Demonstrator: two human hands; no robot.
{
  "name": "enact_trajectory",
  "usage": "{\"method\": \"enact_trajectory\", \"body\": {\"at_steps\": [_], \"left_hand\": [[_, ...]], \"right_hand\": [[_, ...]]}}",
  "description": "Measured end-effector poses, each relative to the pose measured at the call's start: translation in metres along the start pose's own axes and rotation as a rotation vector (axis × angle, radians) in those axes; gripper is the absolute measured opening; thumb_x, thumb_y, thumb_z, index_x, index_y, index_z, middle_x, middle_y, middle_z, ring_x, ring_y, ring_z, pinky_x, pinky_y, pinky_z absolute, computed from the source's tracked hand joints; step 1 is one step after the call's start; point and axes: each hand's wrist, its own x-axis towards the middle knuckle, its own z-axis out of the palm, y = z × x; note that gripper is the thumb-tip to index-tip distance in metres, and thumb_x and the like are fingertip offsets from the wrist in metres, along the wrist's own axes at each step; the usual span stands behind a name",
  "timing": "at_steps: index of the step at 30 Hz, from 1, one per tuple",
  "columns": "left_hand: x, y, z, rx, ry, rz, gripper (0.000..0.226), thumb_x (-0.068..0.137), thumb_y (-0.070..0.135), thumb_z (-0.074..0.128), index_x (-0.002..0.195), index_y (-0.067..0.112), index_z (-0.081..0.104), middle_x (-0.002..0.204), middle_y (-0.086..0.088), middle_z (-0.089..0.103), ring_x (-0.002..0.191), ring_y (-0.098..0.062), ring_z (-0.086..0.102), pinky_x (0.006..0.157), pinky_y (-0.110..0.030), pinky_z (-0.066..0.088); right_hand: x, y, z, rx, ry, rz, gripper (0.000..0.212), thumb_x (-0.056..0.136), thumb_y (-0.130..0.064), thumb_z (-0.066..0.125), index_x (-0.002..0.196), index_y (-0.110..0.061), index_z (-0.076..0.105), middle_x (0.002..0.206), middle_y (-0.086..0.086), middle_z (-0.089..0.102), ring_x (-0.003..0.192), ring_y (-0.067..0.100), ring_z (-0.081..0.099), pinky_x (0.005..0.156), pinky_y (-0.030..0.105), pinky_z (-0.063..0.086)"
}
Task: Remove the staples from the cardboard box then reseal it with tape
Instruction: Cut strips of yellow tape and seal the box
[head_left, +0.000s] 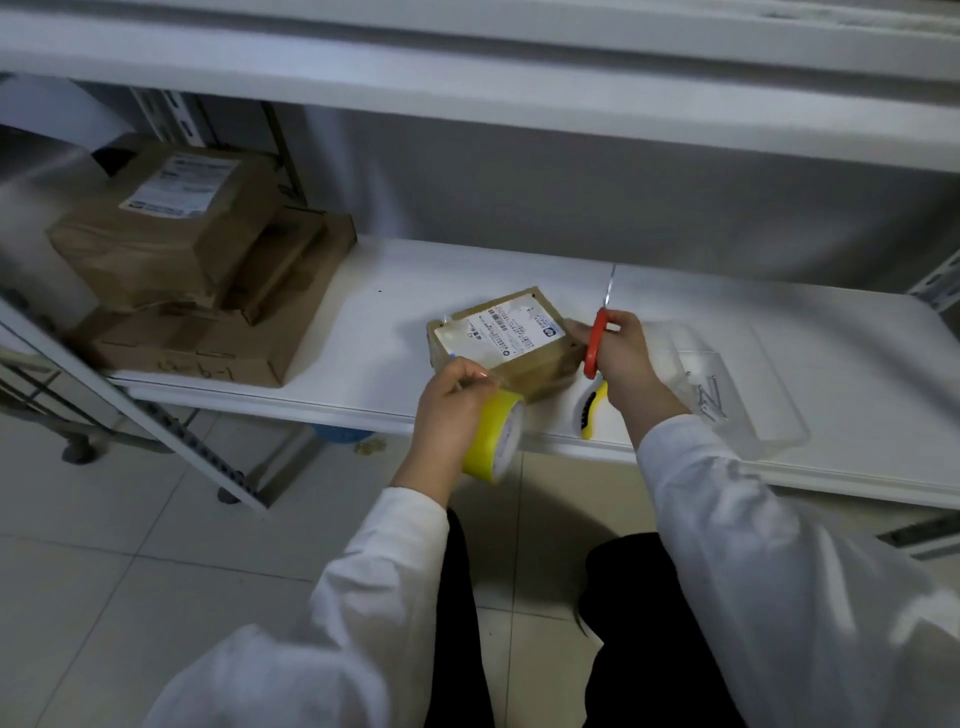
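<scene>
The work surface is a white shelf (467, 291) in a metal rack, with grey wall behind it and another white shelf (519, 104) above. Under it is a floor (104, 545) of pale tiles. A slotted metal post (156, 415) of the rack crosses the left side at a slant.

The box (498, 332), small and brown with a white printed label on top, lies on the shelf near its front edge, between the two hands. The left hand (452, 400) has its fingers curled round a yellow tape roll (496, 441), which it holds just in front of the box's near left corner, partly over the shelf edge. The right hand (621, 353) grips scissors (597, 343) with red handles, blades pointing away from the person; its fingertips are at the right end of the box.

On the left of the shelf stands a stack of bigger boxes (192, 249), well apart from the small one. To the right lies a clear tray (753, 415) with some small metal pieces (709, 400) in it.

A yellow and black tool (592, 410) lies on the shelf under the right wrist; it is mostly hidden, and I cannot tell what it is. The label print is too small to read. Whether a strip of tape runs from the roll to the box is not clear. Below the shelf a blue object (332, 434) is mostly hidden by the shelf. The left part of the view is blurred.
</scene>
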Motion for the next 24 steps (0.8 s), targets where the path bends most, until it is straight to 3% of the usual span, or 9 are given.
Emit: {"method": "enact_trajectory", "body": {"at_steps": [2,4,6,11,15,18,20,22,24], "left_hand": [[0.004,-0.002,0.0,-0.045,0.042,-0.004,0.023,0.084,0.012,0.062,0.065,0.022,0.054,0.084,-0.001,0.06,0.088,-0.022,0.057,0.077,-0.028,0.044],[0.006,-0.007,0.002,-0.051,0.095,0.005,0.022,0.083,0.017,0.062,0.063,0.027,0.057,0.095,-0.003,0.062,0.114,-0.029,0.054,0.095,-0.036,0.045],[0.002,-0.011,0.007,-0.015,0.148,0.012,0.024,0.085,0.018,0.061,0.064,0.027,0.055,0.094,0.002,0.058,0.127,-0.03,0.045,0.102,-0.039,0.04],[-0.004,-0.017,0.008,-0.029,0.195,-0.004,0.027,0.085,0.016,0.064,0.064,0.025,0.05,0.105,-0.007,0.052,0.092,-0.021,0.052,0.088,-0.03,0.04],[-0.002,-0.015,0.0,-0.063,0.201,-0.036,0.027,0.084,0.018,0.065,0.062,0.025,0.052,0.103,-0.007,0.056,0.089,-0.018,0.052,0.093,-0.035,0.043],[-0.003,-0.013,-0.005,-0.084,0.195,-0.061,0.026,0.085,0.017,0.064,0.063,0.024,0.052,0.102,-0.006,0.057,0.09,-0.02,0.052,0.089,-0.033,0.043],[-0.005,-0.013,-0.008,-0.089,0.199,-0.079,0.026,0.085,0.017,0.064,0.064,0.025,0.052,0.102,-0.006,0.056,0.09,-0.021,0.052,0.089,-0.035,0.044],[-0.007,-0.013,-0.009,-0.089,0.208,-0.086,0.025,0.086,0.018,0.063,0.064,0.025,0.052,0.098,-0.004,0.056,0.089,-0.021,0.051,0.091,-0.038,0.044],[-0.01,-0.013,-0.009,-0.109,0.199,-0.095,0.025,0.087,0.017,0.062,0.065,0.024,0.051,0.086,0.002,0.055,0.085,-0.02,0.051,0.087,-0.037,0.045]], "right_hand": [[-0.008,0.008,0.0,-0.001,0.018,0.03,0.052,0.075,-0.021,0.079,0.111,-0.019,0.042,0.108,0.007,0.055,0.086,0.017,0.056,0.073,0.023,0.049],[-0.017,0.015,0.003,0.008,0.048,0.073,0.054,0.072,-0.022,0.081,0.109,-0.021,0.042,0.114,0.007,0.054,0.1,0.024,0.056,0.093,0.035,0.048],[-0.026,0.021,0.005,0.063,0.068,0.111,0.055,0.069,-0.02,0.083,0.107,-0.021,0.043,0.118,0.013,0.058,0.098,0.027,0.056,0.092,0.039,0.046],[-0.045,0.025,0.005,0.059,0.084,0.134,0.059,0.077,-0.019,0.078,0.125,-0.016,0.043,0.108,0.001,0.046,0.098,0.019,0.046,0.092,0.03,0.039],[-0.052,0.028,0.008,0.03,0.047,0.126,0.064,0.077,-0.021,0.077,0.13,-0.016,0.04,0.111,0.0,0.044,0.099,0.018,0.045,0.084,0.028,0.039],[-0.053,0.03,0.011,0.053,0.044,0.154,0.064,0.075,-0.023,0.079,0.126,-0.019,0.042,0.119,0.003,0.053,0.108,0.025,0.054,0.093,0.034,0.046],[-0.053,0.03,0.008,0.13,0.047,0.198,0.055,0.075,-0.019,0.079,0.119,-0.018,0.046,0.111,0.008,0.062,0.106,0.029,0.061,0.097,0.043,0.048],[-0.05,0.029,0.002,0.267,0.018,0.244,0.04,0.081,-0.015,0.073,0.114,-0.01,0.052,0.089,0.007,0.065,0.091,0.024,0.065,0.085,0.039,0.054],[-0.05,0.026,-0.006,0.402,0.006,0.295,0.03,0.088,-0.017,0.066,0.113,-0.006,0.054,0.08,0.006,0.062,0.079,0.02,0.064,0.062,0.029,0.056]]}}
